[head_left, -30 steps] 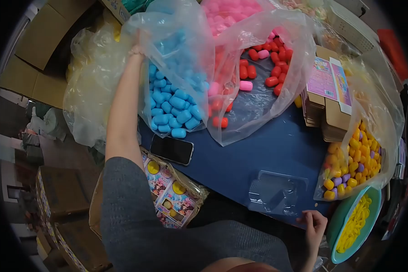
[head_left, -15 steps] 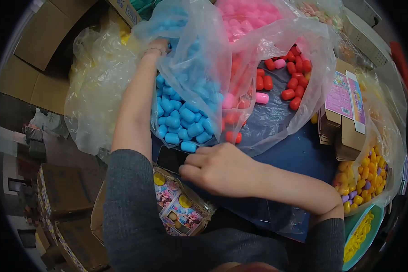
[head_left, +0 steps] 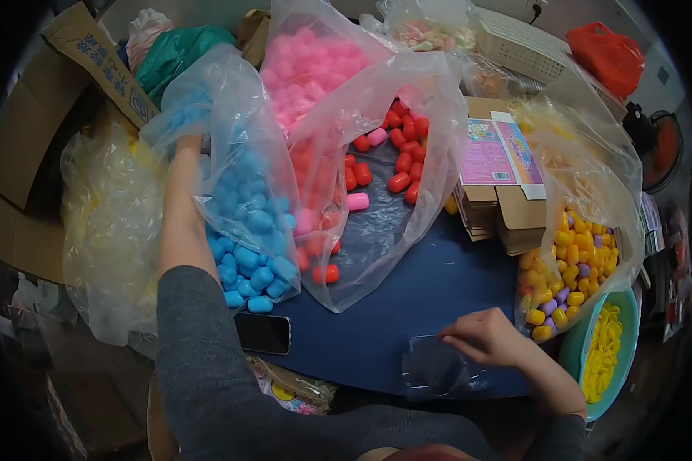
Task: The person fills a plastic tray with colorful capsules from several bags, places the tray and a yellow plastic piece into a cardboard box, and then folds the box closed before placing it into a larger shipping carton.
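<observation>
My left hand (head_left: 190, 144) reaches into a clear bag of blue plastic capsules (head_left: 247, 265). Film and capsules cover its fingers, so its grip is hidden. By the table's front edge, my right hand (head_left: 483, 338) has its fingers drawn together, fingertips at the upper side of a clear plastic tray (head_left: 430, 369). Whether anything is pinched there is too small to tell. A dark phone (head_left: 264, 333) lies just in front of the blue capsules.
Beside the blue bag is an open bag with red capsules (head_left: 399, 182), and pink capsules (head_left: 315, 65) are behind. Flat cartons (head_left: 488, 157) are stacked right of them. Yellow and purple capsules (head_left: 573, 269) and a teal basin (head_left: 629, 369) of yellow pieces stand far right.
My right hand has moved right, from beside the phone to the clear tray. My left hand stays in the blue bag, now deeper under the film. The head view has shifted.
</observation>
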`<state>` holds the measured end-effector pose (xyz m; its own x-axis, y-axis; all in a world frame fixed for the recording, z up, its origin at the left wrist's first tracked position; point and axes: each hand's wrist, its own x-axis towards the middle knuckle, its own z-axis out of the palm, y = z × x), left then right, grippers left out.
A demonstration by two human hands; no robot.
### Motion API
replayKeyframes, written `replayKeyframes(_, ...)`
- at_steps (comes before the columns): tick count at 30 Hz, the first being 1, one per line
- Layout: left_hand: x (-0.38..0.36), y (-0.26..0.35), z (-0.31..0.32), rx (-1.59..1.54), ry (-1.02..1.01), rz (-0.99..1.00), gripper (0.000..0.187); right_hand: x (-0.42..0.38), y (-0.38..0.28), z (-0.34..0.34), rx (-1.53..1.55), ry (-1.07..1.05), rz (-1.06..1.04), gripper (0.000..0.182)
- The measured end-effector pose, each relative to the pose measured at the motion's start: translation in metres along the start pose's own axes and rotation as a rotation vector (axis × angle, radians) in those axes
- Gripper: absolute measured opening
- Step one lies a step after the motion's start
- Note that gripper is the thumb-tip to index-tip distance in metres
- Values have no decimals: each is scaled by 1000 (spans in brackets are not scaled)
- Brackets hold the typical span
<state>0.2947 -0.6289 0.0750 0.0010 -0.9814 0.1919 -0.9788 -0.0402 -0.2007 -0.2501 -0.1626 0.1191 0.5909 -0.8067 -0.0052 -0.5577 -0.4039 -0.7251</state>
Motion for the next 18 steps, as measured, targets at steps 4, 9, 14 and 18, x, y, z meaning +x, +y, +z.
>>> replayKeyframes(4,-13,-1,-3,5,-40,5,36,39,19,-32,-123,97,-23,11)
replayKeyframes(9,-69,21,-31,-15,-128,66,37,201,90,-63,-326,457,-135,11)
replayKeyframes(14,-208,79,-135,-157,-132,87,36,338,184,-45,-722,299,13,17)
replayKeyframes(18,-335,113,-190,-476,3,191,32,360,205,-44,-804,256,-4,19)
